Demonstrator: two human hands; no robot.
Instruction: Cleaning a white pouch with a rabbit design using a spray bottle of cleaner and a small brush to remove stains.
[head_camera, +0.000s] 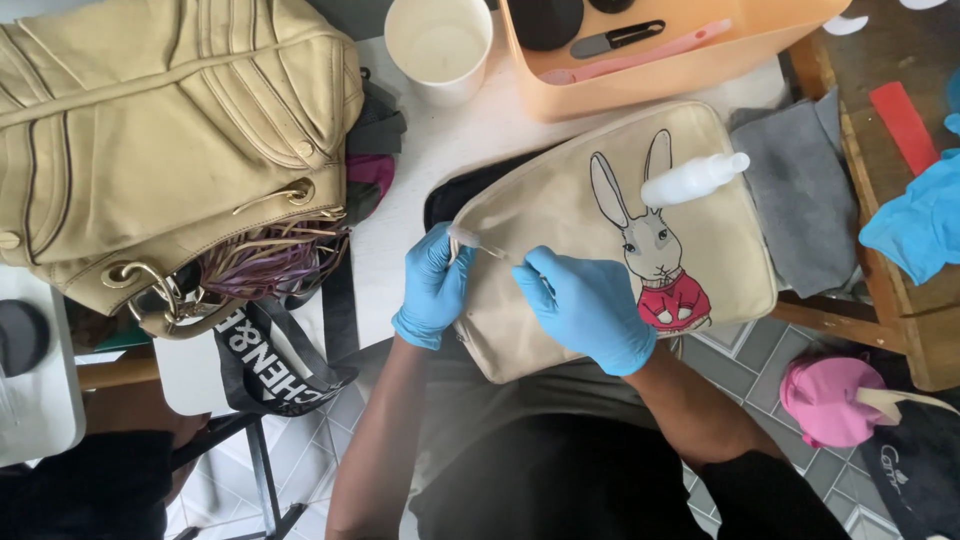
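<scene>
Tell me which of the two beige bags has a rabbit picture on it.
The flat beige pouch under both gloved hands, left hand and right hand. The large beige handbag at upper left has straps and tassels instead.

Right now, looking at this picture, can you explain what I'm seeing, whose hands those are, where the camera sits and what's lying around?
There is no machine here: a person wears a camera on the head, looking down at their own two hands in blue gloves. The left hand grips the corner of a beige pouch printed with a rabbit. The right hand rests on the pouch, its fingers pinching something small and thin near that corner; what it is cannot be told. A small white spray bottle lies on the pouch. Around it are a tan handbag, a white cup, a peach tray and a grey cloth.
</scene>
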